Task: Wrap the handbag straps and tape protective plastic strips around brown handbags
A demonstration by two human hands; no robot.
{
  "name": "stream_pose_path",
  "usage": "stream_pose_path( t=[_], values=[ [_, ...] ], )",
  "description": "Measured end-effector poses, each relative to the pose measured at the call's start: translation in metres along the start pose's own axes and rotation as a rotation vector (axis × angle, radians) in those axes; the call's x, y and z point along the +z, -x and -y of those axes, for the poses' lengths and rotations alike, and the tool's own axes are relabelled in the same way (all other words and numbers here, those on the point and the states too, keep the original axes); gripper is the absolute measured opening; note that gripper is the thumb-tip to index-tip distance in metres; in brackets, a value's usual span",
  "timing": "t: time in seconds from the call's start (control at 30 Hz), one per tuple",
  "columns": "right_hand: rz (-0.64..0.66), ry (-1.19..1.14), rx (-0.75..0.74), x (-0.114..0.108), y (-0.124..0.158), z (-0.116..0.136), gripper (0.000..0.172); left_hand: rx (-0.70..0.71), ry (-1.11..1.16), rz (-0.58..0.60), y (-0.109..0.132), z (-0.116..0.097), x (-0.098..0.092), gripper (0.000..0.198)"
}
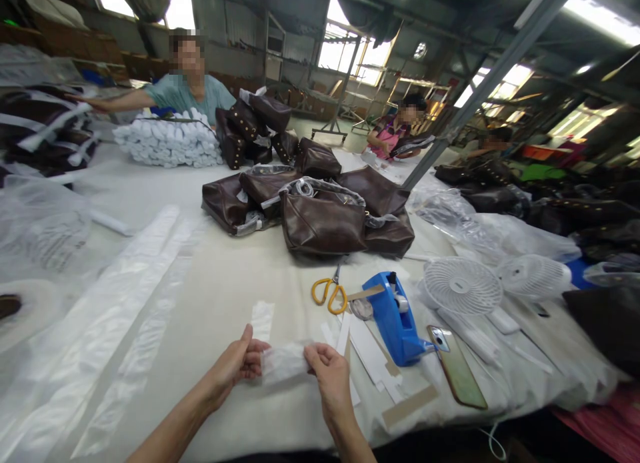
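Between my two hands a small piece of clear plastic film [285,363] is held by its ends, just above the pale table covering. My left hand [240,361] pinches its left end, thumb pointing up. At the other end, thumb and fingers of my right hand [325,366] are closed on the film. Just beyond my left hand lies a flat whitish strip [263,318]. Yellow-handled scissors [330,293] rest past my right hand, beside a blue tape dispenser [397,323]. White and brown card strips [367,356] lie to the right of my right hand.
Dark brown handbags [323,223] are heaped mid-table, with a bundle of white rolls [170,139] behind on the left. Long translucent film strips [120,289] lie at left. A phone [457,369] and white fans [463,286] are at right. Co-workers [200,93] sit across the table.
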State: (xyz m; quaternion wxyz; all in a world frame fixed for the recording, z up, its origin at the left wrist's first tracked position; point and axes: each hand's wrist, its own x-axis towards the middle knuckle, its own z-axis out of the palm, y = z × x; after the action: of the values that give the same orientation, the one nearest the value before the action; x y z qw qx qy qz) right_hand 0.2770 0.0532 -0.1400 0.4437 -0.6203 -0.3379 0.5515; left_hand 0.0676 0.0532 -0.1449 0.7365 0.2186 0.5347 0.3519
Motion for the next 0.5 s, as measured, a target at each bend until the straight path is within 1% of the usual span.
stream_pose_path(
  t=[0.07, 0.17, 0.2, 0.23, 0.27, 0.3, 0.37, 0.4, 0.43, 0.47, 0.5],
  values=[
    [-0.005, 0.007, -0.001, 0.001, 0.001, 0.001, 0.039, 0.062, -0.095, -0.027, -0.001, -0.003, -0.003, 0.078],
    [-0.010, 0.026, 0.003, 0.001, 0.002, 0.002, 0.041, 0.295, -0.335, -0.174, 0.001, -0.010, -0.004, 0.061],
    [-0.008, 0.036, 0.003, 0.002, 0.002, 0.002, 0.042, 0.360, -0.393, -0.216, 0.003, -0.012, -0.002, 0.055],
    [-0.004, 0.047, -0.001, 0.003, 0.002, 0.001, 0.042, 0.392, -0.421, -0.232, 0.005, -0.014, 0.001, 0.053],
    [0.007, 0.059, -0.011, 0.005, 0.003, 0.001, 0.042, 0.387, -0.418, -0.214, 0.007, -0.015, 0.006, 0.055],
    [0.022, 0.072, -0.025, 0.006, 0.005, 0.000, 0.041, 0.353, -0.389, -0.166, 0.008, -0.014, 0.012, 0.061],
    [0.074, 0.103, -0.060, 0.010, 0.008, 0.000, 0.038, 0.257, -0.318, -0.025, 0.006, -0.011, 0.025, 0.073],
    [0.112, 0.130, -0.080, 0.010, 0.009, 0.002, 0.037, 0.213, -0.298, 0.042, 0.004, -0.009, 0.030, 0.072],
    [0.147, 0.174, -0.106, 0.010, 0.008, 0.005, 0.037, 0.180, -0.288, 0.094, 0.000, -0.006, 0.034, 0.067],
    [0.164, 0.241, -0.146, 0.009, 0.004, 0.010, 0.038, 0.157, -0.282, 0.127, -0.004, -0.004, 0.037, 0.059],
    [0.152, 0.349, -0.195, 0.007, -0.002, 0.016, 0.038, 0.145, -0.275, 0.133, -0.009, -0.002, 0.037, 0.054]
  ],
)
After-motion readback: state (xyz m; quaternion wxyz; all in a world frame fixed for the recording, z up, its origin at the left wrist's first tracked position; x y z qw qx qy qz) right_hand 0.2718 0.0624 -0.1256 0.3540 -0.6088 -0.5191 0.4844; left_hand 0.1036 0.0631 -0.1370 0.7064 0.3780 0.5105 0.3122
